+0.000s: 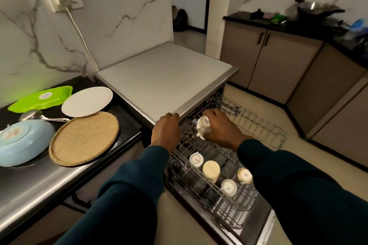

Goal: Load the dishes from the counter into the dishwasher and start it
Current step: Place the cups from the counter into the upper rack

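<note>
Head view: dishwasher [165,77] centre frame, upper rack [249,123] pulled out. Plates wait on counter [127,125], left of frame. Right hand [219,127] grips a white cup [203,127], upturned, over rack. Left hand [166,130] rests curled at dishwasher's edge, holding nothing. Risk: cup set off its tines could tip.

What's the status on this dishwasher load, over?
Right hand grips white cup upside down over upper rack. Left hand rests on dishwasher top edge. Four cups racked; plates remain on counter.
</note>
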